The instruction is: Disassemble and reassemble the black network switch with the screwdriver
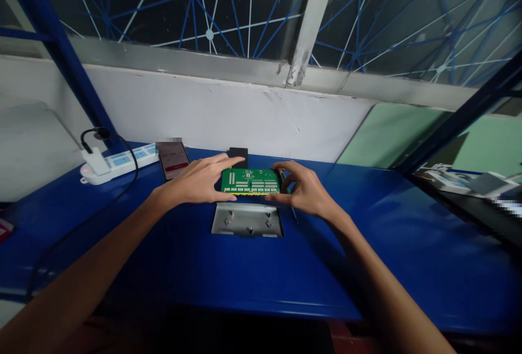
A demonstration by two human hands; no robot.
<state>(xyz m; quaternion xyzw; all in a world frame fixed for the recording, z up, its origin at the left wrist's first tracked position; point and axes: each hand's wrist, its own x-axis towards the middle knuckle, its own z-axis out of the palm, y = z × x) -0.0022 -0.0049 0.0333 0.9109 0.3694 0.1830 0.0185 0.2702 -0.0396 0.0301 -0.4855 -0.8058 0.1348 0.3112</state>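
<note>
A green circuit board (250, 179) with a yellow front edge is held between my two hands. My left hand (204, 179) grips its left end, thumb along the front edge and fingers over the back. On the right end, my right hand (304, 186) pinches the board between thumb and fingers. Just in front of the board lies a shallow metal tray (247, 222) with small posts and cross-shaped cutouts inside. Behind the board is a small black box (238, 154), partly hidden by my left hand. A thin tool, mostly covered, shows beside my right hand.
The blue table (228, 272) runs to a white wall. A white power strip (122, 163) with a plugged-in black cable (136, 172) is at left, next to a phone (173, 159). Blue frame posts rise at both sides. Assorted items (468, 182) sit at far right.
</note>
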